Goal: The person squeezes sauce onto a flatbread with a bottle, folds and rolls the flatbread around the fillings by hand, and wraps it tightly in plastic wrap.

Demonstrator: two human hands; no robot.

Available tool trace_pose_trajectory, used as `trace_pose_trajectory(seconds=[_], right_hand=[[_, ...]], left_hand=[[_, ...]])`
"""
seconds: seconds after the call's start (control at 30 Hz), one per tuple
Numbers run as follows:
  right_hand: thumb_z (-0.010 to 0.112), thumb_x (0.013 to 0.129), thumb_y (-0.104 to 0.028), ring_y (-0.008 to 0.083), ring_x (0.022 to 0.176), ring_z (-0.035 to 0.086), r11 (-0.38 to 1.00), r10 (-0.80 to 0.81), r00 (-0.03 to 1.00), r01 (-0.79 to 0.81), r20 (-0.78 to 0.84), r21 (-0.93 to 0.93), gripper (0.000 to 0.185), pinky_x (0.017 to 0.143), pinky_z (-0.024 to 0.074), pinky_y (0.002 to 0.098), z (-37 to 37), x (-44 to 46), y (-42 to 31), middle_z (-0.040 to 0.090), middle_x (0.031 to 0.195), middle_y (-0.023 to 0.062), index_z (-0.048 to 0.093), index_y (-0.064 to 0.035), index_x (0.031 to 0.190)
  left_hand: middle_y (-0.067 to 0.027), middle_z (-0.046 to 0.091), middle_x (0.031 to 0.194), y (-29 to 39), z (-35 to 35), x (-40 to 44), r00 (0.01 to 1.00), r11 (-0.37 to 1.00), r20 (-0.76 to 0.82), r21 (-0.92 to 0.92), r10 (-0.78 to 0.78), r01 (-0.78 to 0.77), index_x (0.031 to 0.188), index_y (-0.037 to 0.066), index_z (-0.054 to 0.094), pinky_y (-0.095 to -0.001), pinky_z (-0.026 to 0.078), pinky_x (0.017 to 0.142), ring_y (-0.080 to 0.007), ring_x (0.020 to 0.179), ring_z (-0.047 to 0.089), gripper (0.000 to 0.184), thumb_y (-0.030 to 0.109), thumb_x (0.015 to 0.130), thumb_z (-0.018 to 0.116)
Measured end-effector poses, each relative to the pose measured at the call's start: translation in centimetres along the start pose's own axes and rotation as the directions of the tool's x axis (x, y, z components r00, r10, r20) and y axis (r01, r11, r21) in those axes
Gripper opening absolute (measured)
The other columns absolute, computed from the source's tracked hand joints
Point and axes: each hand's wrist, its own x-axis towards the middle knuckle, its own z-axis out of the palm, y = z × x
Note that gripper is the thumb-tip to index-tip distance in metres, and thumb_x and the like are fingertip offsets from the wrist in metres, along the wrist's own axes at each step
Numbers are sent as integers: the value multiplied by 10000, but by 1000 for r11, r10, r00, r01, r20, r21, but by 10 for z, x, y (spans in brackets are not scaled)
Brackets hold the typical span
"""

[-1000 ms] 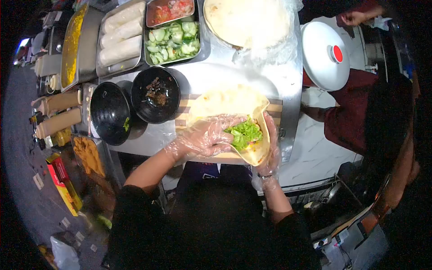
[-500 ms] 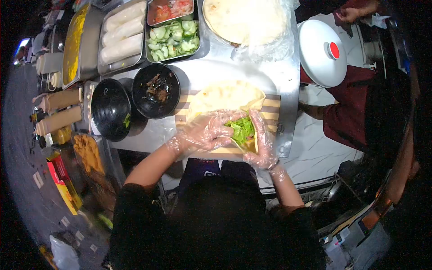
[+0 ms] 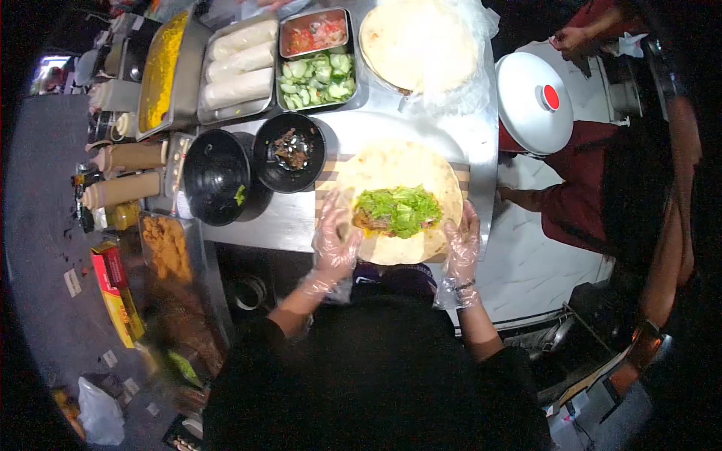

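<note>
The flatbread (image 3: pixel 410 164) lies flat on the striped board (image 3: pixel 326 173), topped with lettuce (image 3: pixel 404 210), between the left hand (image 3: pixel 335 242) and the right hand (image 3: pixel 462 246). Both curve loosely at its edges, fingers parted; whether either grips it, I cannot tell.

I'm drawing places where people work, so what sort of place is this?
It's probably a kitchen at a food stall or restaurant. You can see a big stack of flatbreads, chopped green vegetables, and one flatbread topped with leafy greens on a striped board.
</note>
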Motion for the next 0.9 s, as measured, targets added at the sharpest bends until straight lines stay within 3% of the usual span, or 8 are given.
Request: trace_pose_trajectory(seconds=[0.1, 0.37, 0.43, 0.53, 0.63, 0.67, 0.73, 0.9], right_hand=[[529, 904, 14, 250, 1355, 371, 969, 70, 997, -71, 11, 236, 543, 1132, 306, 395, -2, 0, 7, 394, 1458, 160, 374, 13, 1424], [477, 953, -35, 253, 1327, 415, 903, 164, 985, -168, 45, 395, 484, 1126, 330, 394, -7, -2, 12, 407, 1459, 153, 379, 26, 1423], [477, 955, -34, 254, 1312, 435, 893, 133, 989, -148, 64, 424, 476, 1125, 336, 397, -2, -4, 7, 428, 1443, 154, 384, 34, 1418], [486, 958, -44, 252, 1298, 453, 866, 94, 990, -134, 106, 482, 470, 1118, 350, 395, 0, -10, -4, 453, 1422, 157, 393, 45, 1409], [515, 961, -134, 266, 1308, 438, 873, 140, 977, -200, 163, 444, 509, 1099, 370, 408, -15, -7, 14, 428, 1438, 162, 385, 21, 1428], [515, 935, -112, 269, 1376, 353, 982, -178, 943, 187, 281, -7, 566, 1153, 266, 397, -47, 1, 64, 373, 1488, 148, 345, -16, 1467], [511, 915, -98, 267, 1406, 298, 989, -143, 934, 149, 326, 9, 613, 1167, 216, 392, -31, -9, 27, 323, 1520, 139, 303, -34, 1489], [531, 869, -135, 250, 1472, 109, 989, -107, 914, 137, 392, -49, 789, 1191, 108, 409, 4, -12, -14, 120, 1600, 124, 122, -48, 1539]], left_hand=[[-218, 444, 1384, 5, 12, -18, 840, 800, -112, -393, -530, 453, 1340, -20, 365, -391, 346, 1094, -300, 1283, 457, 572, -60, 830, 621], [-121, 629, 1061, -33, 2, 6, 770, 738, 29, -262, -637, 621, 1301, -13, 451, -305, 492, 883, -179, 960, 617, 562, -15, 794, 693], [-93, 657, 965, -37, 4, 7, 815, 761, -1, -359, -579, 540, 1250, -8, 504, -314, 495, 870, -180, 892, 628, 474, 29, 816, 690], [-116, 654, 1049, -30, -11, 17, 733, 670, 284, -298, -618, 681, 1276, 3, 500, -337, 495, 869, -203, 924, 621, 456, 71, 856, 663], [-174, 578, 1270, -37, -12, 6, 831, 861, 319, -80, -455, 502, 1373, -21, 425, -350, 439, 984, -240, 1146, 562, 545, 108, 890, 641], [-191, 483, 1370, -38, -9, -4, 847, 788, 353, -343, -397, 512, 1415, -39, 354, -353, 378, 1043, -246, 1251, 473, 619, 101, 887, 646], [-212, 252, 1545, -34, -5, -17, 861, 618, 409, -604, -301, 503, 1487, -78, 160, -370, 200, 1158, -264, 1435, 238, 818, 92, 869, 668], [-212, 191, 1567, -20, 11, -14, 916, 764, 302, -514, -264, 390, 1510, -47, 98, -392, 159, 1171, -285, 1449, 192, 924, 149, 842, 705]])
